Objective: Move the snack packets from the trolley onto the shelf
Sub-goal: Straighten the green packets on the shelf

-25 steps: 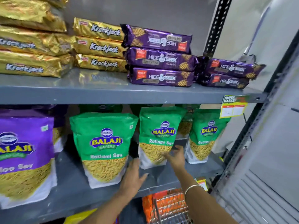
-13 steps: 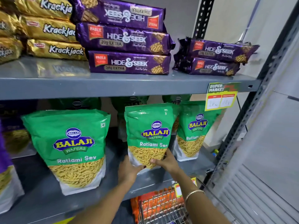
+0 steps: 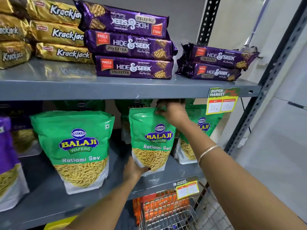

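A green Balaji Ratlami Sev packet (image 3: 150, 130) stands upright in the middle of the grey lower shelf (image 3: 49, 198). My right hand (image 3: 172, 113) pinches its top right corner. My left hand (image 3: 132, 170) grips its bottom left corner. A larger-looking green packet of the same kind (image 3: 78, 146) stands to the left. Another green packet (image 3: 201, 128) stands to the right, partly behind my right arm. More green packets sit in a back row. The wire trolley (image 3: 179, 214) shows at the bottom right, below the shelf.
The upper shelf (image 3: 116, 88) holds stacks of gold Krackjack packs (image 3: 64, 35) and purple Hide & Seek packs (image 3: 131, 52), with another two at the right (image 3: 216, 62). A purple sev packet (image 3: 8, 151) stands at far left. Yellow price tags (image 3: 221, 102) hang off the shelf edges. Orange packets (image 3: 157, 206) lie under the lower shelf.
My right hand rose from the packet's bottom edge to its top right corner. My left hand stayed at the bottom left corner. The view moved closer and to the right.
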Tool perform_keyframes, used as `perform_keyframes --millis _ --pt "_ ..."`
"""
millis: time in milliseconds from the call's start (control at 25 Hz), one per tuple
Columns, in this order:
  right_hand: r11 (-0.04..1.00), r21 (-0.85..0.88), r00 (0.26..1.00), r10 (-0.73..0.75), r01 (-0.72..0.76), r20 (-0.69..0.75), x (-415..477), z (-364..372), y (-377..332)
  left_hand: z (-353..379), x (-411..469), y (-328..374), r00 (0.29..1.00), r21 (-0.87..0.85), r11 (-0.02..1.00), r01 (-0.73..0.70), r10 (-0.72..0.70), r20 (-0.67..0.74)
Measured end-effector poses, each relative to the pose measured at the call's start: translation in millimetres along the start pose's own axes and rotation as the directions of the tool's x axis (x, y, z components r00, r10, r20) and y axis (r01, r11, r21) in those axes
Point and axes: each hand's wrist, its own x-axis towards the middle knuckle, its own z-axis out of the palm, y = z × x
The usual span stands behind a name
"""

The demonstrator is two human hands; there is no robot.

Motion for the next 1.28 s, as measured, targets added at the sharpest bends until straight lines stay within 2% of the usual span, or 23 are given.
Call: perform_keyframes --millis 80,200,320,360,440,480,520,560,600,640,680,720,760,840,1000,1080,1160,1200,1280 --pt "0.996 0.086 1.0 -0.015 0.017 -0.018 4.7 3.6 -2.1 -2.5 2.3 -2.4 1.0 0.032 0.999 -0.004 0.004 0.01" --pt "0.961 0.271 0.997 0.06 -0.045 -0.047 7.3 8.4 0.5 -6.1 3.9 -8.5 0.999 0.061 0.998 -0.026 0.023 0.046" --pt "0.988 0.125 0.967 0.119 -0.093 -0.224 -4.8 17.3 2.7 -4.8 -0.9 -9.5 0.999 0.067 0.997 -0.025 0.022 0.043" --pt "0.985 0.14 0.931 0.144 -0.102 -0.336 -14.4 22.1 2.6 -4.6 -2.9 -9.2 0.999 0.079 0.997 -0.013 0.009 0.043" --pt "0.947 0.315 0.786 0.243 -0.065 -0.568 -41.2 40.7 7.1 -4.8 -4.2 -9.9 0.999 0.098 0.995 0.004 -0.008 0.04" --pt "0.89 0.453 0.73 0.339 -0.046 -0.593 -57.1 56.5 13.0 -5.1 -3.7 -11.3 0.999 0.1 0.995 0.006 -0.009 0.036" --pt "0.808 0.584 0.717 0.45 -0.073 -0.533 -70.7 76.0 22.4 -4.5 -3.2 -12.7 0.999 0.109 0.994 0.001 -0.004 0.036" --pt "0.733 0.659 0.747 0.532 -0.171 -0.398 -82.0 96.8 32.0 -3.4 -2.0 -15.2 0.999 0.126 0.992 -0.009 0.005 0.035" --pt "0.69 0.654 0.805 0.557 -0.31 -0.206 -89.3 118.5 42.2 -1.2 -0.6 -17.8 1.0 0.137 0.991 -0.015 0.011 0.029" --pt "0.672 0.602 0.845 0.534 -0.431 0.01 -93.9 139.8 53.2 1.1 0.9 -19.9 1.0 0.142 0.99 -0.015 0.013 0.016" --pt "0.657 0.557 0.847 0.497 -0.508 0.186 -97.0 157.0 61.2 2.4 1.8 -21.0 1.0 0.146 0.989 -0.016 0.016 0.003" --pt "0.649 0.532 0.837 0.467 -0.544 0.287 -98.6 170.2 66.2 3.0 3.5 -21.8 1.0 0.152 0.988 -0.024 0.025 -0.006" --pt "0.66 0.511 0.834 0.456 -0.551 0.311 -99.1 179.5 68.5 3.3 5.5 -22.6 0.999 0.16 0.987 -0.031 0.033 -0.01" --pt "0.699 0.483 0.849 0.463 -0.527 0.256 -97.2 188.8 69.5 2.7 11.5 -23.4 0.999 0.159 0.987 -0.036 0.038 -0.012" --pt "0.672 0.537 0.857 0.452 -0.509 0.246 -95.5 190.7 71.2 -0.1 12.7 -25.0 0.998 0.129 0.99 -0.058 0.057 0.016" --pt "0.682 0.549 0.859 0.491 -0.482 0.144 -106.3 188.0 63.9 -5.9 3.3 -26.4 0.995 0.095 0.99 -0.1 0.099 0.019" --pt "0.779 0.466 0.873 0.486 -0.42 -0.026 -125.1 188.9 47.0 -19.6 -19.7 -36.9 0.972 0.135 0.966 -0.222 0.23 -0.045" --pt "0.832 0.403 0.899 0.435 -0.382 -0.046 -133.9 191.8 33.2 -29.3 -36.2 -47.1 0.937 0.195 0.927 -0.32 0.34 -0.081" --pt "0.874 0.368 0.946 0.318 -0.317 0.06 -138.9 202.0 -0.3 -51.1 -66.3 -77.0 0.838 0.36 0.811 -0.461 0.532 -0.125"
